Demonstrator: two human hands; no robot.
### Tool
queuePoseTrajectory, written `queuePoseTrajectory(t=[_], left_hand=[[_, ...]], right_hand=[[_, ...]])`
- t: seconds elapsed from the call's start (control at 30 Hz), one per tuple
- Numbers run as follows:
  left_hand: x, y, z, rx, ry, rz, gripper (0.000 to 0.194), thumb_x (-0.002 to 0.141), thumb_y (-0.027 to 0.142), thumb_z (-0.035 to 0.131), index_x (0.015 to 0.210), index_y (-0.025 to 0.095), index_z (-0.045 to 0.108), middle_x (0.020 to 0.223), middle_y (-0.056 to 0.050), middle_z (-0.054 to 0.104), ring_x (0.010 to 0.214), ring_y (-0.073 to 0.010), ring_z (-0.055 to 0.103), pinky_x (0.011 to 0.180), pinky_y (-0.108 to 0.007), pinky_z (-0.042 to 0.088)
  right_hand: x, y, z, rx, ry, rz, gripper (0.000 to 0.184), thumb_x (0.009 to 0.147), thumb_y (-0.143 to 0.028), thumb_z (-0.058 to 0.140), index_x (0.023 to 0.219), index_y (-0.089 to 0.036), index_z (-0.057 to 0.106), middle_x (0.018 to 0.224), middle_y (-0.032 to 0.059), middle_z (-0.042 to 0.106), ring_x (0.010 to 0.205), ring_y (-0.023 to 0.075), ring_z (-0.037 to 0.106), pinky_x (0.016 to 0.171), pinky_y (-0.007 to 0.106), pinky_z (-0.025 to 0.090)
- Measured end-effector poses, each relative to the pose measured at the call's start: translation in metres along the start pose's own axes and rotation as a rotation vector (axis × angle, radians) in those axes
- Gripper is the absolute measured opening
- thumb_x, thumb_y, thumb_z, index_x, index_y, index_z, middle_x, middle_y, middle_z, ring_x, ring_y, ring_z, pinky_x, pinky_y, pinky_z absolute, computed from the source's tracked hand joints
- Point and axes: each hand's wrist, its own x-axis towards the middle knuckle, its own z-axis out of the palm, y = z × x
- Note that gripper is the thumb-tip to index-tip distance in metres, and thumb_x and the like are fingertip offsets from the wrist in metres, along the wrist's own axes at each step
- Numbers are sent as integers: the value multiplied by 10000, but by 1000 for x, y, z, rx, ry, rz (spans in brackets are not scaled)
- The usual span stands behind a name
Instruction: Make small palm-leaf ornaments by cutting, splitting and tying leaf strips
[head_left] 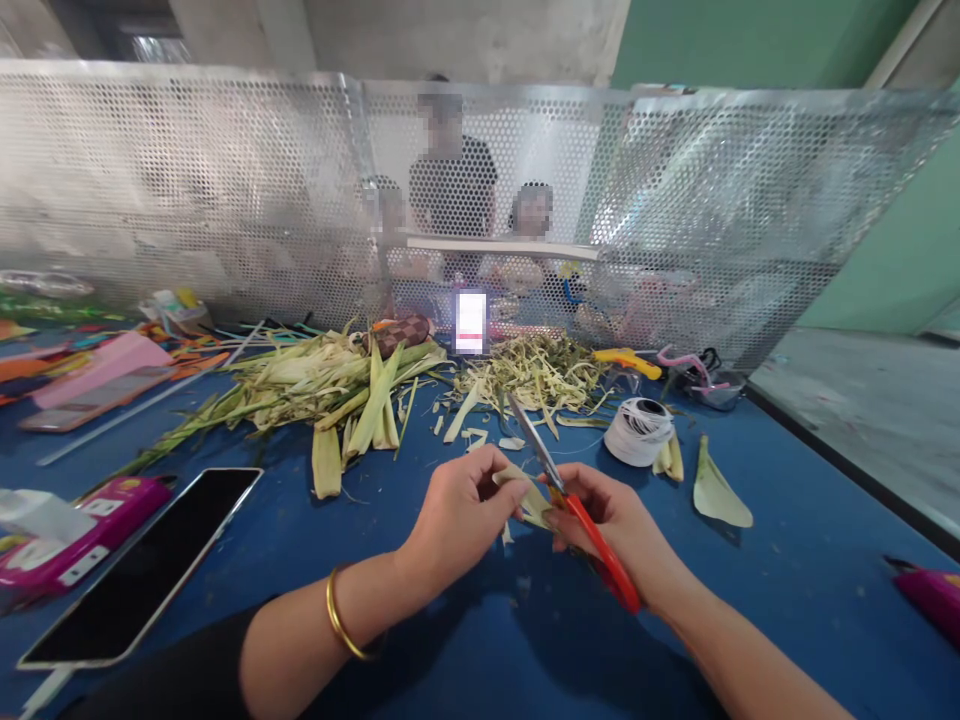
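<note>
Between finger and thumb, my left hand (461, 515) pinches a pale green piece of corn husk (534, 502). My right hand (630, 525) holds scissors with red handles (600, 548), their blades pointing up and away past the husk. Fingertips of the right hand also touch the husk's near end. Small cut scraps (512, 443) lie just beyond the hands. A spool of white string (639, 432) stands to the right, and a single curved husk leaf (718, 490) lies farther right.
Piles of husk (300, 375) and shredded strips (532, 370) lie at the back, before a perforated metal screen (225, 200). A phone (142, 570) and tissue pack (112, 530) are at left. A yellow-handled tool (628, 360) lies at the back right. People sit and stand beyond the screen.
</note>
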Motion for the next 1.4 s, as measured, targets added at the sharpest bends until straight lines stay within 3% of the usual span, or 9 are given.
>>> queuePoseTrajectory(t=[0.33, 0.47, 0.6, 0.7, 0.77, 0.9, 1.0, 1.2, 1.4], left_hand=[[15, -2, -10, -203, 187, -82, 145, 760, 310, 579, 710, 186, 521, 546, 34, 554, 480, -87, 487, 486, -206, 416], [22, -9, -17, 31, 199, -54, 135, 785, 312, 559, 756, 181, 571, 613, 8, 598, 550, -122, 538, 556, -256, 456], [23, -12, -23, 506, 332, 278, 334, 736, 203, 640, 1068, 203, 602, 1044, -58, 659, 959, -215, 583, 848, -378, 458], [20, -11, -23, 716, 171, 577, 264, 801, 220, 618, 1065, 230, 629, 1053, -36, 680, 1059, -220, 554, 1013, -435, 335], [17, -10, -21, 778, 29, 641, 149, 850, 282, 577, 953, 227, 670, 918, -13, 712, 966, -202, 595, 1049, -451, 271], [14, -9, -15, 736, -208, 527, 192, 873, 316, 540, 858, 199, 692, 826, -16, 714, 807, -169, 620, 885, -338, 391], [14, -7, -12, 602, -349, 307, 145, 837, 264, 565, 785, 190, 679, 717, -1, 671, 695, -139, 588, 651, -236, 402], [12, -6, -6, 66, -449, -144, 191, 811, 267, 489, 675, 168, 578, 567, 37, 520, 514, -93, 486, 477, -197, 362], [10, -2, -4, -10, -459, -244, 161, 782, 256, 493, 675, 171, 578, 527, 52, 512, 447, -74, 435, 416, -187, 319]], right_hand=[[0, -3, -18, -144, 72, -21, 334, 679, -293, 701, 971, -195, 571, 629, -45, 577, 540, 124, 577, 538, 240, 445], [0, -5, -20, -143, 116, -58, 389, 675, -379, 707, 989, -193, 572, 644, -26, 578, 532, 131, 562, 514, 250, 432], [1, -6, -18, -150, 90, -98, 393, 666, -376, 711, 982, -189, 572, 649, -22, 573, 528, 126, 555, 525, 257, 440], [1, -4, -15, -165, 43, -97, 357, 675, -336, 688, 978, -195, 563, 651, -32, 570, 534, 120, 550, 538, 255, 446], [1, -3, -14, -184, 11, -94, 341, 680, -318, 675, 975, -198, 552, 656, -37, 568, 545, 119, 544, 545, 252, 449], [0, 1, -11, -212, -21, -107, 341, 699, -298, 654, 995, -196, 520, 660, -40, 557, 559, 114, 517, 555, 248, 447], [0, 1, -9, -218, 0, -136, 344, 704, -296, 650, 1002, -191, 512, 670, -32, 556, 564, 110, 503, 544, 240, 438], [-2, -4, -9, -231, 60, -210, 341, 713, -333, 638, 1004, -197, 525, 696, -15, 570, 563, 115, 525, 505, 230, 447], [-2, -6, -10, -230, 97, -214, 304, 718, -343, 632, 967, -196, 535, 702, -11, 583, 551, 114, 549, 473, 218, 436]])
